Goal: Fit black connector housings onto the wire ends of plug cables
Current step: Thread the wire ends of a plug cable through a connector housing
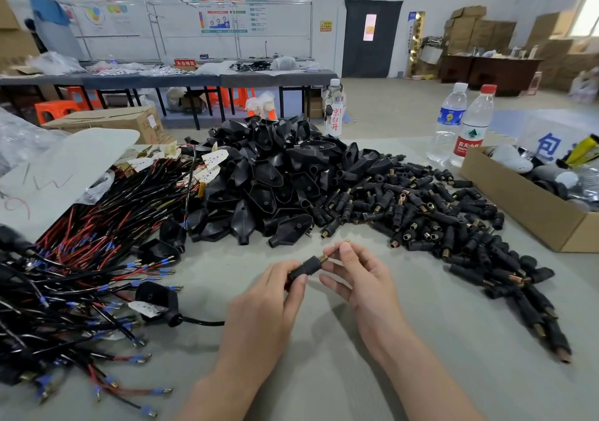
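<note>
My left hand (269, 294) grips a small black cylindrical connector (304, 266) with a brass threaded end. My right hand (356, 274) pinches a brass part (338, 247) at that threaded end. Both hands hover over the grey table near its middle. A heap of black teardrop housings (265, 174) lies behind the hands. To the right spreads a pile of black cylindrical connectors (431, 213) with brass inserts. On the left lies a tangle of black and red cables (81, 274) with blue crimp ends, and one black housing (158, 297) sits among them.
A cardboard box (531, 210) with mixed items stands at the right. Two water bottles (463, 125) and a third bottle (334, 109) stand behind the piles. A white board (64, 168) rests at the left. Bare grey table surface (356, 372) lies around my forearms.
</note>
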